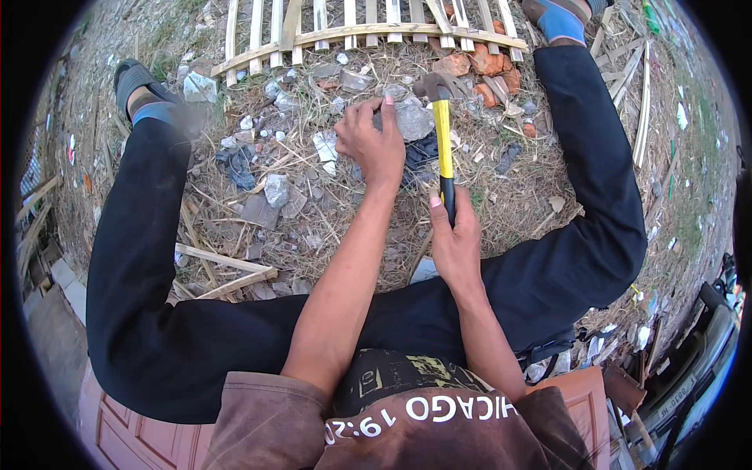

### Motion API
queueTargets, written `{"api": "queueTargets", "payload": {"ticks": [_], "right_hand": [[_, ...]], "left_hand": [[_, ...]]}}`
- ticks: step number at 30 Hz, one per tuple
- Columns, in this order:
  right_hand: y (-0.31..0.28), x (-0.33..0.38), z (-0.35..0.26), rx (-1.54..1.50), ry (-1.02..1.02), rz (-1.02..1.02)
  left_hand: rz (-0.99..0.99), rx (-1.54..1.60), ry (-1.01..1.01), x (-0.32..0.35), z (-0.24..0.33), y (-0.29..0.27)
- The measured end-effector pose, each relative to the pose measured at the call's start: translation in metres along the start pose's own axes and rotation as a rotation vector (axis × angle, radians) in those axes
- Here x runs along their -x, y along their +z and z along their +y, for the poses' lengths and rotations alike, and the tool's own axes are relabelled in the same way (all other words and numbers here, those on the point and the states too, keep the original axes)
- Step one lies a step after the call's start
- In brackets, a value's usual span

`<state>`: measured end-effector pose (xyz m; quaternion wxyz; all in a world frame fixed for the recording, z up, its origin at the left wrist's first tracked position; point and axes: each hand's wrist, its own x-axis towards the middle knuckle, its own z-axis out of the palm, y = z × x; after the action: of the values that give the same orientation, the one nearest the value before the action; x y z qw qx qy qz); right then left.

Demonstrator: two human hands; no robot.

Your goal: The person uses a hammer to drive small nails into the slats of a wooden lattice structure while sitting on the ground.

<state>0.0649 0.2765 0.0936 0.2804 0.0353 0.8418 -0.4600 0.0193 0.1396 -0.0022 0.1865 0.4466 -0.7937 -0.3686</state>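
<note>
My left hand [374, 141] rests on a grey stone [413, 119] on the ground between my spread legs, fingers curled over its left side. My right hand [454, 235] grips the black end of a hammer's yellow handle [443, 137]. The dark hammer head [433, 84] sits just above the stone's far edge. Whether the head touches the stone cannot be told. A dark scrap of cloth [423, 150] lies under the stone.
Dry grass, grey stone chips [276, 189] and red brick pieces [492, 64] cover the ground. A bamboo slat panel [368, 31] lies beyond. Split bamboo strips [227, 270] lie by my left leg. My sandalled feet [135, 82] flank the spot.
</note>
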Motion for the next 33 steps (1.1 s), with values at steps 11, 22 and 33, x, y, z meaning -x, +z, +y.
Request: {"api": "queueTargets", "payload": {"ticks": [11, 22, 33], "right_hand": [[-0.005, 0.011, -0.009, 0.170, -0.055, -0.077], [-0.003, 0.013, -0.016, 0.214, -0.055, -0.061], [-0.002, 0.010, -0.018, 0.249, -0.036, -0.060]], "left_hand": [[0.068, 0.035, 0.034, 0.000, -0.005, 0.006], [0.073, 0.028, 0.027, 0.001, -0.007, 0.008], [0.059, 0.024, 0.025, 0.000, -0.008, 0.008]]}}
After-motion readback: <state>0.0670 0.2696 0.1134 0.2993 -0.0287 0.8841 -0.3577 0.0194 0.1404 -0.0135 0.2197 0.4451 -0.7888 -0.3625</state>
